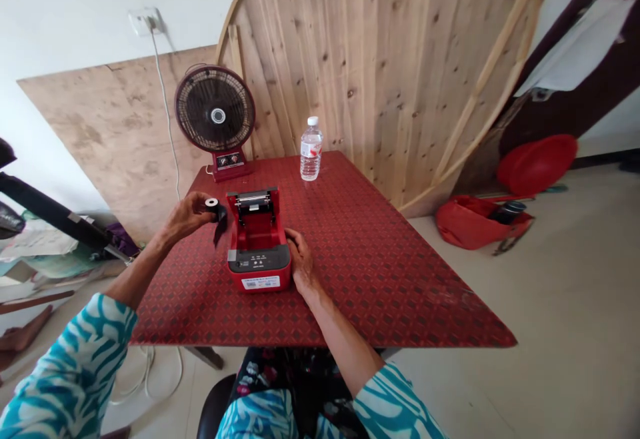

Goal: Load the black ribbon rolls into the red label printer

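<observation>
- The black roll [213, 208] is at the left of the frame's centre, at middle height, just beside the left edge of the raised lid [253, 200] of the red printer [260, 262].
- Its white end face is turned up to the camera, so its long axis seems nearer to upright than to flat; a loose black strip [220, 229] hangs down from it.
- The left hand [189, 216] comes from the lower left; its fingertips are clamped on the roll, which lies to their right.
- The open bay [257, 234] of the printer lies to the right of the roll and a little lower in the frame; the left hand, with the roll, is outside it.
- The right hand [301, 262] lies along the printer's right wall, its fingers close together; whether they grip it, I cannot tell.
- Farther out, on the red table [360, 272], a fan [216, 119] stands at upper left and a bottle [311, 152] above the frame's centre.
</observation>
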### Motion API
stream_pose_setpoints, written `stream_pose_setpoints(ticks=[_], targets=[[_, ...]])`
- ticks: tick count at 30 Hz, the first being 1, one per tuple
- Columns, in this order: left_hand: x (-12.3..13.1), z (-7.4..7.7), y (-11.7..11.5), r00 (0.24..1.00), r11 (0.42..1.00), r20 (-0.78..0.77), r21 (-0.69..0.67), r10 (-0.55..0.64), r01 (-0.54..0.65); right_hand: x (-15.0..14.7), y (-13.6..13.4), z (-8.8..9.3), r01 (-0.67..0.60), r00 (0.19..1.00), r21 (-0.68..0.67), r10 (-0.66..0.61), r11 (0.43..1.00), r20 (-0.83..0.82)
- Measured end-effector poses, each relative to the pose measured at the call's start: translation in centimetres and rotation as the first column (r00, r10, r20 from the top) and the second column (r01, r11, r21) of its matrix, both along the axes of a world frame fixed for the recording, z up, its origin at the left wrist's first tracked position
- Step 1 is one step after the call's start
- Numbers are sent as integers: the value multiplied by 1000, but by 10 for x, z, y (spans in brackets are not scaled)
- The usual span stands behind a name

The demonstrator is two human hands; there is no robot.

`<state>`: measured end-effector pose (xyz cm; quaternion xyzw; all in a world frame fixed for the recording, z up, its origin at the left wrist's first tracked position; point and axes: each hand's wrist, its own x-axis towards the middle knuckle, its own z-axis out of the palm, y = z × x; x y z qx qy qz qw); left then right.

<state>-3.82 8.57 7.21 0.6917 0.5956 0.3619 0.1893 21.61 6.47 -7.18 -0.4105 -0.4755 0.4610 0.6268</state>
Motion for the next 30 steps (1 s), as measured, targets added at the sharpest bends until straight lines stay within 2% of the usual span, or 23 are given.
stream_pose_setpoints(ticks=[2, 6, 8, 10, 12, 14, 16, 18, 21, 26, 29, 30], targets=[[-10, -24, 11, 984, 997, 173, -77, 35, -22, 1, 0, 0, 0, 1000, -19, 0, 1000, -5], [-11, -64, 30, 975, 992, 191, -77, 110, -97, 2, 1, -2, 2, 1000, -47, -3, 999, -4], [-7, -76, 39, 976, 991, 176, -56, 128, -119, 3, 0, -3, -3, 1000, -59, 3, 998, -4], [-3, -82, 45, 979, 990, 150, -45, 140, -135, 4, 0, -4, -3, 1000, -72, 3, 997, 2], [2, -80, 50, 981, 988, 121, -35, 153, -150, 5, 0, -4, 3, 1000, -84, -2, 996, 11], [7, -71, 53, 983, 985, 62, -2, 173, -173, 6, 0, -5, 6, 1000, -93, -4, 996, 18], [11, -59, 58, 978, 981, -84, 55, 191, -187, 6, 1, -5, 11, 1000, -98, -8, 995, 24], [16, -50, 63, 938, 983, -293, 68, 185, -172, 6, 0, -5, 23, 999, -96, -20, 995, 25], [23, -51, 71, 875, 988, -468, -24, 124, -153, 6, -1, -5, 27, 999, -87, -25, 996, 27], [29, -66, 74, 868, 988, -489, -73, 85, -138, 6, -2, -4, 3, 999, -84, 1, 996, 40], [17, -58, 76, 884, 996, -465, -51, 44, -77, 6, -2, -4, -1, 1000, -96, 4, 995, 26], [9, -54, 77, 909, 997, -412, -19, 58, -72, 6, -2, -4, -1, 1000, -102, 3, 995, 21]])
